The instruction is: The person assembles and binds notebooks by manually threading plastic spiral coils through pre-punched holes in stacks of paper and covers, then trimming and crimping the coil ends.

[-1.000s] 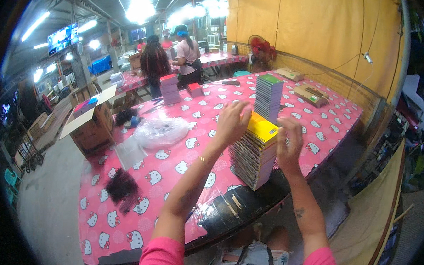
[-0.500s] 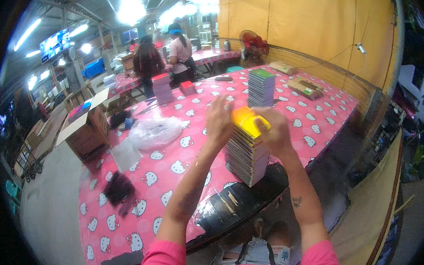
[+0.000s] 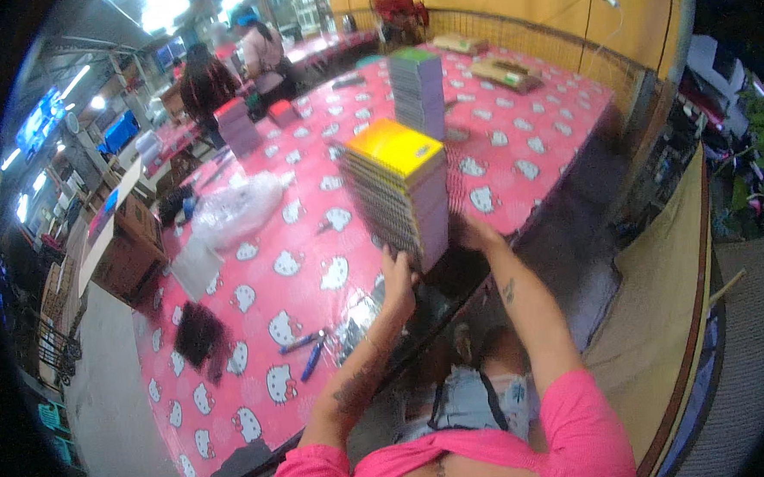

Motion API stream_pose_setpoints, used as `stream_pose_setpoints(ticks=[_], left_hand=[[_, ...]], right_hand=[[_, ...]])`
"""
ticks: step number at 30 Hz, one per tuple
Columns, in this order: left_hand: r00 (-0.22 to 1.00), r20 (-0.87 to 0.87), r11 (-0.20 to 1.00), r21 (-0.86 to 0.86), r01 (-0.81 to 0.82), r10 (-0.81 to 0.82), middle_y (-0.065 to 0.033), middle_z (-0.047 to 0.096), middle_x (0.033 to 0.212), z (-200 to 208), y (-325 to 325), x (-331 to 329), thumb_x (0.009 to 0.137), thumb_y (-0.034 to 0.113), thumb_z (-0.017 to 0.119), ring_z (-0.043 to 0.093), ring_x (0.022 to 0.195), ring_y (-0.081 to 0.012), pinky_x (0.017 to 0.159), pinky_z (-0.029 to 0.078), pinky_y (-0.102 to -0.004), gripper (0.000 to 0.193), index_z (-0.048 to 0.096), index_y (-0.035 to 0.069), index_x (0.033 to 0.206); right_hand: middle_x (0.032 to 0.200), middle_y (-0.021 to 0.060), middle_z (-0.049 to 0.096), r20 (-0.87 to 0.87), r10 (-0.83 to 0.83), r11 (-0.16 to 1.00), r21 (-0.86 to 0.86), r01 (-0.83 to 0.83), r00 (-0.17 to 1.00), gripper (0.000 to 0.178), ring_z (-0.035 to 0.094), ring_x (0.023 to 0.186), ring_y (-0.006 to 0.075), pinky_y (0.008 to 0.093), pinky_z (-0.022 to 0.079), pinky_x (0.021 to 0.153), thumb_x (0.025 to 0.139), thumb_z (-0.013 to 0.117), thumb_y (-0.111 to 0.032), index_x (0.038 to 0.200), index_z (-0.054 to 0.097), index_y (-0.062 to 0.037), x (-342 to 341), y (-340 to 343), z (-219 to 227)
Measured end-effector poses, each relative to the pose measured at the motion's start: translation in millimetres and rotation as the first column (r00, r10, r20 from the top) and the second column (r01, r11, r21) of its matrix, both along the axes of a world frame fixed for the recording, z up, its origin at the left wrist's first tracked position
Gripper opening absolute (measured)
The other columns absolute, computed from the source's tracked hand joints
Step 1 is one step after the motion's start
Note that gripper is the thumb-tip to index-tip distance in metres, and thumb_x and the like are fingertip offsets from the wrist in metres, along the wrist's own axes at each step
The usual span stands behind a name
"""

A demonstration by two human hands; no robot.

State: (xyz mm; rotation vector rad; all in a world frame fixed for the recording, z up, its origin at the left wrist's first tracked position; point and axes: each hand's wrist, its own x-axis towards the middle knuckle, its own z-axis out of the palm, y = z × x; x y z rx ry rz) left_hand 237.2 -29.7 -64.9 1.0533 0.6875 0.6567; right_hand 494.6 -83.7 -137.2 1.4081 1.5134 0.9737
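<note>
A tall stack of spiral notebooks (image 3: 396, 182) with a yellow cover on top stands at the near edge of the table, its wire coils toward the left. Low on the coil side, my left hand (image 3: 399, 281) grips the stack with bent fingers. My right hand (image 3: 475, 232) holds the lower right side, its fingertips partly hidden by the notebooks. Just behind stands another notebook stack (image 3: 418, 94) with a green top. To the left of my left forearm lie blue-handled pliers (image 3: 312, 353).
A pink patterned cloth covers the table (image 3: 336, 271). On it are a clear plastic bag (image 3: 238, 207), a black bundle (image 3: 200, 336), a red-topped stack (image 3: 237, 129) and flat cardboard (image 3: 507, 74). An open carton (image 3: 125, 248) stands at the left. Two people (image 3: 260, 55) stand beyond.
Both hands have moved from the top of the yellow stack down to its lower sides. The yellow cover now lies flat on top. The view has shifted, and the pliers have come into sight.
</note>
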Motion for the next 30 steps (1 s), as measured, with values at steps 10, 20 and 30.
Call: stream_pose_setpoints(ticks=[10, 20, 30], left_hand=[[0.991, 0.069, 0.993, -0.025, -0.111, 0.113, -0.0155, 0.034, 0.148, 15, -34, -24, 0.09, 0.02, 0.056, 0.043, 0.126, -0.0275, 0.099, 0.041, -0.0424, 0.076, 0.017, 0.005, 0.154], [0.943, -0.112, 0.931, 0.229, -0.283, 0.314, -0.0174, 0.037, 0.146, -33, -70, -30, 0.092, 0.015, 0.056, 0.043, 0.126, -0.0266, 0.104, 0.039, -0.0367, 0.071, 0.019, -0.002, 0.15], [0.957, -0.051, 0.913, 0.317, -0.255, 0.285, -0.0324, 0.02, 0.149, -21, -107, -37, 0.092, 0.025, 0.063, 0.018, 0.143, -0.0413, 0.119, 0.014, -0.0433, 0.084, 0.012, -0.011, 0.149]], right_hand=[[0.155, 0.0036, 0.038, -0.032, 0.106, 0.933, -0.341, 0.11, -0.994, 0.062, 0.035, 0.142, 0.0243, 0.0424, 0.025, 0.118, 0.101, 0.041, -0.049, 0.149, 0.04, -0.0103, -58, 3, 84], [0.155, 0.0019, 0.039, -0.136, 0.037, 0.876, -0.473, 0.097, -0.99, 0.068, 0.034, 0.142, 0.0232, 0.0444, 0.022, 0.117, 0.093, 0.049, -0.056, 0.146, 0.046, -0.0134, -45, 11, 38], [0.139, 0.0044, 0.058, -0.03, 0.111, 0.849, -0.517, 0.111, -0.993, 0.069, 0.051, 0.128, 0.0241, 0.0403, 0.037, 0.109, 0.085, 0.066, -0.056, 0.137, 0.056, -0.0115, -7, -9, -9]])
